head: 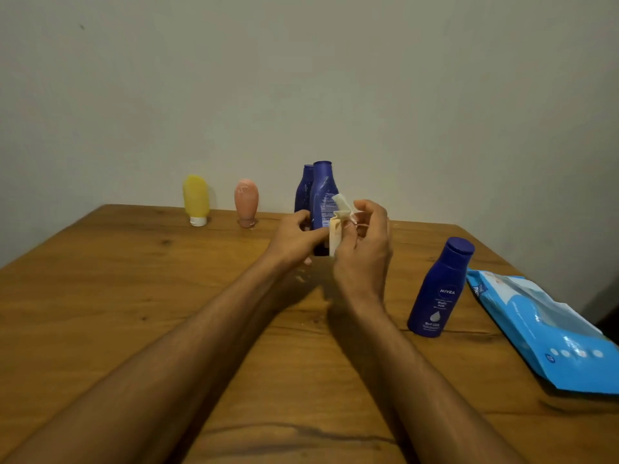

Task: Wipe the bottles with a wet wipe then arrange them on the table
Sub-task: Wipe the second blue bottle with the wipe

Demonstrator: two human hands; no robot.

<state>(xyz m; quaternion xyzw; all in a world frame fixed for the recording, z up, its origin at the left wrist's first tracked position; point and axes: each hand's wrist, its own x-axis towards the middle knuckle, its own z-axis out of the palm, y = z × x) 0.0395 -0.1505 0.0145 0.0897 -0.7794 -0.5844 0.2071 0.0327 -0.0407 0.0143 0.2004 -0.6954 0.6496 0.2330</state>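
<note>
My left hand (294, 237) grips a dark blue bottle (323, 195) upright, its back label facing me. My right hand (363, 249) pinches a crumpled white wet wipe (338, 226) against the bottle's lower right side. Behind the held bottle, a second dark blue bottle (304, 189) stands by the wall. A yellow tube (196, 199) with a white cap and a peach tube (247, 202) stand cap-down at the back of the wooden table (134, 313). A third blue bottle (438, 289) with a Nivea label stands to the right of my right forearm.
A light blue pack of wet wipes (549, 333) lies at the table's right edge, close to the labelled bottle. A plain wall runs along the table's far edge. My two forearms stretch across the middle of the table.
</note>
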